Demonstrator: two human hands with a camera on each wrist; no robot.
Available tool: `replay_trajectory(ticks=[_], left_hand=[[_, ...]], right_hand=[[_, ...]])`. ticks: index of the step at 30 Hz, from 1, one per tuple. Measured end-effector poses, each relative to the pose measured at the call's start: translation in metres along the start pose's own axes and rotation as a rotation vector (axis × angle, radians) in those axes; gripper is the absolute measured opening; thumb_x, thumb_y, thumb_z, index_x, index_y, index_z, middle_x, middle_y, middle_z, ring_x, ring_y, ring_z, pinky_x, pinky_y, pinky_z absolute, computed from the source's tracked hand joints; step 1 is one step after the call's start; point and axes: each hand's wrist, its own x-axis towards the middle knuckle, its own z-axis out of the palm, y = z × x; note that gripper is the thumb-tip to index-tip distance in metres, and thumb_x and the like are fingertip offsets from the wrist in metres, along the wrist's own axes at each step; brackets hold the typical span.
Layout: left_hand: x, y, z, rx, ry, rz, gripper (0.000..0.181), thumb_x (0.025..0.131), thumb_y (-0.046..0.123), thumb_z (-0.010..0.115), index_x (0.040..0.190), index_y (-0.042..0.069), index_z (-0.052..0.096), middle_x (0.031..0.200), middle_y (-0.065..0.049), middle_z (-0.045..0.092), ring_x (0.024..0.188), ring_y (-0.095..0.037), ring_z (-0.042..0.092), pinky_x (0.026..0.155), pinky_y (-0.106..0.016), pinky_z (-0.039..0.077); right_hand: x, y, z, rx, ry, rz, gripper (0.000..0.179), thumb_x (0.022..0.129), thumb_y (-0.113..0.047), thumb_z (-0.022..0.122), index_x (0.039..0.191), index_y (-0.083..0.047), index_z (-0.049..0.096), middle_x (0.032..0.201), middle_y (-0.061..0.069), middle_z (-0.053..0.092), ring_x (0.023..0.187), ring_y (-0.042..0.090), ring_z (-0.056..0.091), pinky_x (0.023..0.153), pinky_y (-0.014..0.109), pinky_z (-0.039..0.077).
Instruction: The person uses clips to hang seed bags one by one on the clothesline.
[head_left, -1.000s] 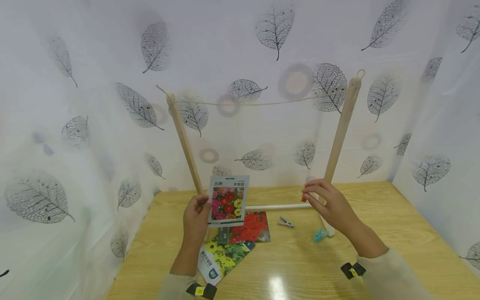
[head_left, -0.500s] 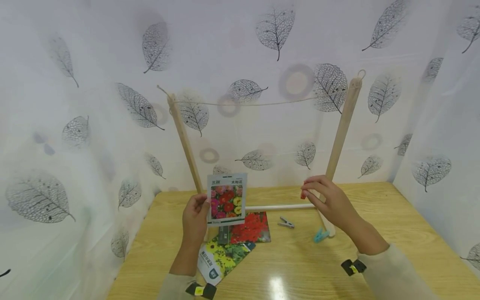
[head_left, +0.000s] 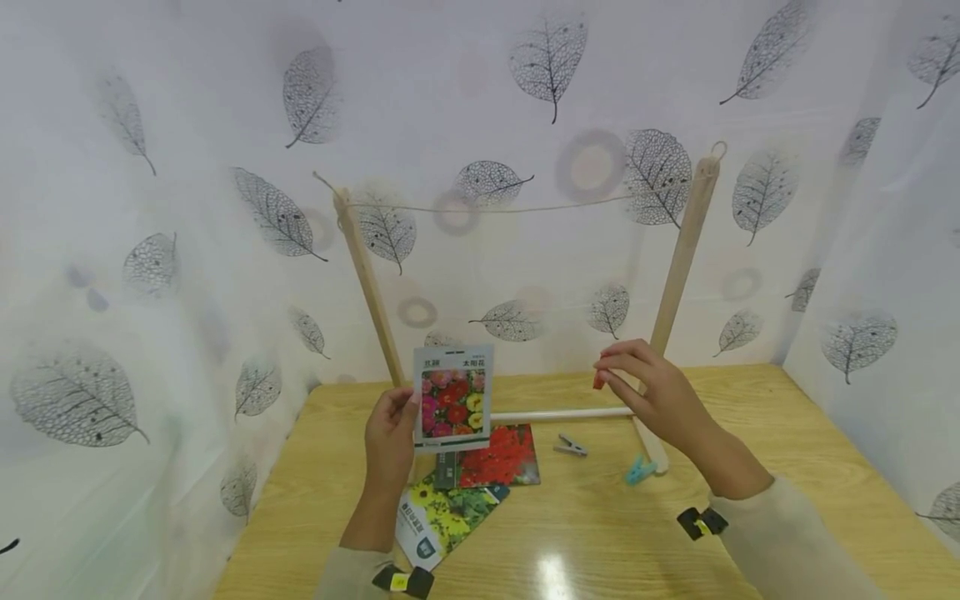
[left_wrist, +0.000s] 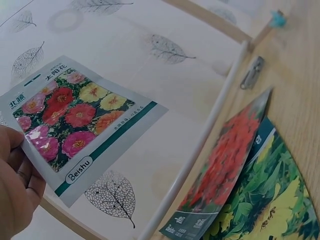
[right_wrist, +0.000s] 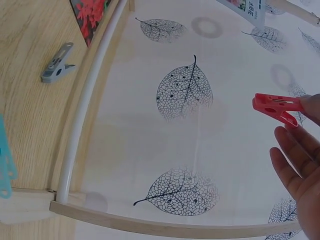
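My left hand [head_left: 390, 429] pinches a flower seed packet [head_left: 453, 400] by its left edge and holds it upright above the table, picture side towards me. In the left wrist view the packet [left_wrist: 80, 125] shows pink, red and yellow blooms. My right hand [head_left: 652, 392] is raised near the right post and pinches a red clothespin [right_wrist: 275, 106] by its handle end, between thumb and fingers. Across the frame, above both hands, runs a thin string [head_left: 495, 210]. Under the held packet lie a red-flower packet [head_left: 502, 457] and a yellow-flower packet [head_left: 450, 517], overlapping.
A grey clothespin [head_left: 572, 446] and a teal clothespin [head_left: 640, 471] lie on the wooden table [head_left: 600, 533]. Two wooden posts, left [head_left: 367, 283] and right [head_left: 686, 250], carry the string. A white rod [head_left: 562, 414] spans low between them. Leaf-print curtains [head_left: 525, 125] surround the table.
The packet in my left hand has shifted slightly left and up. My right hand has risen a little and moved left with the red clothespin.
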Motion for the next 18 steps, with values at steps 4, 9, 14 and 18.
replay_trajectory(ticks=[4,9,14,18], left_hand=[[-0.001,0.000,0.002,-0.006,0.010,0.008,0.029,0.103,0.027,0.060,0.119,0.004,0.062,0.117,-0.013,0.066,0.097,-0.008,0.065,0.083,-0.017,0.055],[-0.002,0.000,0.003,-0.034,0.024,0.023,0.026,0.103,0.024,0.060,0.119,0.002,0.061,0.114,-0.011,0.066,0.094,-0.008,0.066,0.079,-0.018,0.056],[-0.002,0.001,0.003,-0.059,0.033,0.025,0.025,0.103,0.021,0.059,0.119,0.002,0.060,0.113,-0.010,0.065,0.093,-0.009,0.065,0.079,-0.019,0.057],[-0.003,0.000,0.003,-0.059,0.030,0.003,0.026,0.104,0.024,0.058,0.120,0.004,0.060,0.114,-0.010,0.065,0.093,-0.009,0.065,0.078,-0.020,0.057]], right_hand=[[0.004,0.000,-0.001,0.002,0.011,-0.004,0.035,0.076,0.010,0.079,0.106,-0.009,0.074,0.112,0.009,0.066,0.105,0.023,0.063,0.097,0.001,0.039],[0.007,0.000,-0.002,-0.003,0.010,0.001,0.035,0.076,0.012,0.078,0.107,-0.006,0.074,0.114,0.010,0.066,0.106,0.025,0.062,0.099,0.002,0.038],[0.012,0.000,-0.002,0.007,0.007,0.000,0.034,0.076,0.011,0.078,0.106,-0.005,0.074,0.113,0.011,0.066,0.108,0.026,0.062,0.103,0.002,0.036],[0.017,0.000,-0.003,0.017,0.005,-0.016,0.033,0.076,0.010,0.079,0.105,-0.005,0.074,0.113,0.011,0.066,0.108,0.027,0.061,0.104,0.002,0.036]])
